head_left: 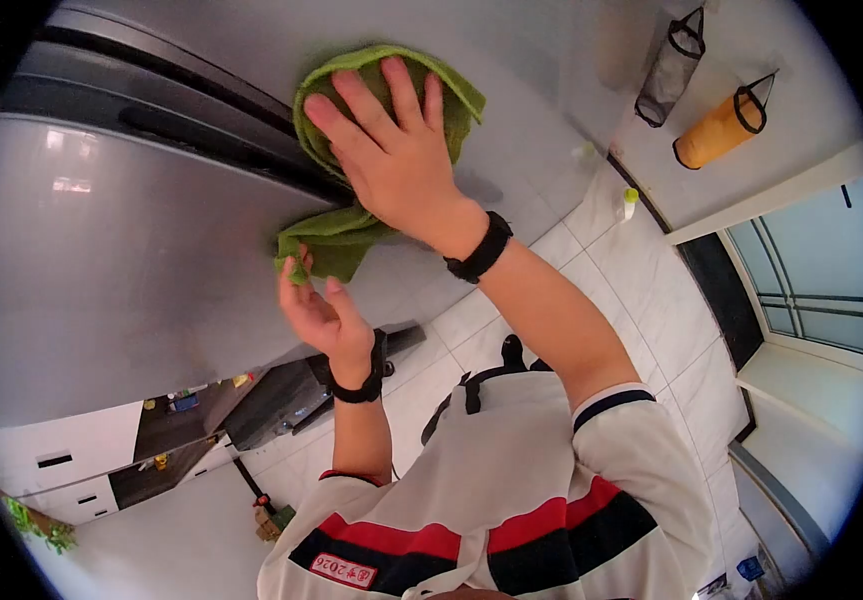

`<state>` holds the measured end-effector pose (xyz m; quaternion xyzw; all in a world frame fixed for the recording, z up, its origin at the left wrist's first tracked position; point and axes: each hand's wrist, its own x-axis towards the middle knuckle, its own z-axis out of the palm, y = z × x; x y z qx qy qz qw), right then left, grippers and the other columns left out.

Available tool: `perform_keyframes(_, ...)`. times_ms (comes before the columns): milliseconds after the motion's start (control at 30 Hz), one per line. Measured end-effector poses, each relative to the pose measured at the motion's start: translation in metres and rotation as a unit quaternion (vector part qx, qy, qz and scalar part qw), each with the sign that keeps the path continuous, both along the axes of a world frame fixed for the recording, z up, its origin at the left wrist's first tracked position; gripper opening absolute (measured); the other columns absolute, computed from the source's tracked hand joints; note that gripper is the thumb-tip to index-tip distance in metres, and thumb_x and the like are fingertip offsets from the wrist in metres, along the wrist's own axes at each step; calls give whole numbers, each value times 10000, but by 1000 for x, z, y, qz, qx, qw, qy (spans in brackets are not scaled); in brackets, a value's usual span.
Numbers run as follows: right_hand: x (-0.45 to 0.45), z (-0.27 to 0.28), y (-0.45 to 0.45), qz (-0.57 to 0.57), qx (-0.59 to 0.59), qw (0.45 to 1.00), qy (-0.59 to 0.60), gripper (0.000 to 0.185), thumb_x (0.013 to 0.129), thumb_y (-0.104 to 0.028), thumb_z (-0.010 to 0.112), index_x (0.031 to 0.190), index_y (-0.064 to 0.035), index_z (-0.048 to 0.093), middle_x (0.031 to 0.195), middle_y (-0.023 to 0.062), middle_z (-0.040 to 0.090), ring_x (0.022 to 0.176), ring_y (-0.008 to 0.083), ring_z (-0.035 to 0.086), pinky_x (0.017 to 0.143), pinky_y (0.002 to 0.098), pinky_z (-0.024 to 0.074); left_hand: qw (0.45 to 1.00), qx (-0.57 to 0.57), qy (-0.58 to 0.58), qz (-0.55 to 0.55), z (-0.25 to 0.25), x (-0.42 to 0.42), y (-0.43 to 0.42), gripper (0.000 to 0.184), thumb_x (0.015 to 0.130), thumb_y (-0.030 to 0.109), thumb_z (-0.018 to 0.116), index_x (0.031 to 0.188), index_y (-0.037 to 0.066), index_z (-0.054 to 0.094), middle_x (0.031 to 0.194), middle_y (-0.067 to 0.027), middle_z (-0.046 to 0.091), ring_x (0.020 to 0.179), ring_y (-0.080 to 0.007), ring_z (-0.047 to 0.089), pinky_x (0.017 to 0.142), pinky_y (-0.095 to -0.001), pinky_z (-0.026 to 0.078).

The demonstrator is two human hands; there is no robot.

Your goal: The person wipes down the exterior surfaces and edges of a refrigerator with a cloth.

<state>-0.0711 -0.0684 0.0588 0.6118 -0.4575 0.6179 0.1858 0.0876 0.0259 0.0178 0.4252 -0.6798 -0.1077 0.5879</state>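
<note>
My right hand (396,160) lies flat with fingers spread on a green cloth (461,90), pressing it against a glossy grey appliance door (151,230). The cloth is bunched, and its lower end hangs across the dark recessed seam (191,125) between the door panels. Below it, my left hand (326,315) has its fingertips around the hanging corner of the same cloth. Part of the cloth is hidden under my right palm. Each wrist wears a black band.
Two mesh bag holders, one grey (671,75) and one orange (721,130), hang on the right wall. A white bottle with a green cap (630,203) stands on the tiled floor (591,260). A frosted glass door (811,260) is at right, white drawers (61,460) at lower left.
</note>
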Motion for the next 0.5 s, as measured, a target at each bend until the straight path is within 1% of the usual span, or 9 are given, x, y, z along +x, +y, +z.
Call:
perform_keyframes(100, 1, -28, 2, 2, 29, 999, 19, 524, 798, -139, 579, 1297, -298, 549, 1331, -7, 501, 1256, 348, 404, 986, 600, 331, 1000, 10, -5, -9, -7, 2, -1, 475, 950, 66, 505, 1386, 4, 330, 1340, -212, 477, 1250, -277, 468, 1054, -394, 356)
perform_keyframes(200, 1, -71, 16, 10, 124, 988, 94, 539, 782, -132, 587, 1293, -302, 556, 1293, 6, 513, 1241, 356, 411, 983, 581, 343, 1000, 7, -15, -26, -11, 3, -4, 468, 949, 73, 516, 1380, 7, 344, 1337, -208, 479, 1244, -276, 467, 1047, -387, 358)
perform_keyframes(300, 6, -116, 28, 13, 189, 978, 82, 562, 759, -108, 604, 1293, -278, 562, 1259, 38, 517, 1215, 371, 425, 993, 572, 348, 999, 21, -30, -33, -12, 7, -3, 463, 948, 69, 518, 1376, 4, 352, 1340, -207, 470, 1241, -277, 466, 1051, -393, 356)
perform_keyframes(367, 1, -130, 31, 28, 169, 982, 79, 579, 751, -91, 614, 1305, -240, 546, 1297, 74, 496, 1230, 390, 416, 1006, 578, 340, 998, 39, -33, -34, -12, 9, -2, 459, 946, 62, 520, 1371, -2, 359, 1348, -204, 459, 1246, -278, 464, 1055, -400, 354)
perform_keyframes(400, -1, -129, 33, 36, 159, 984, 78, 588, 746, -82, 619, 1312, -221, 539, 1316, 91, 486, 1237, 399, 411, 1013, 581, 337, 998, 36, -43, -39, -13, 11, -3, 463, 943, 56, 520, 1372, -3, 359, 1352, -202, 454, 1249, -279, 463, 1056, -404, 353)
perform_keyframes(500, -2, -120, 36, 45, 138, 989, 40, 589, 784, -69, 618, 1347, -177, 480, 1374, 142, 448, 1275, 433, 381, 1026, 606, 314, 996, 35, -61, -56, -10, 14, -3, 471, 935, 37, 518, 1375, -5, 358, 1361, -195, 443, 1257, -282, 459, 1059, -415, 353)
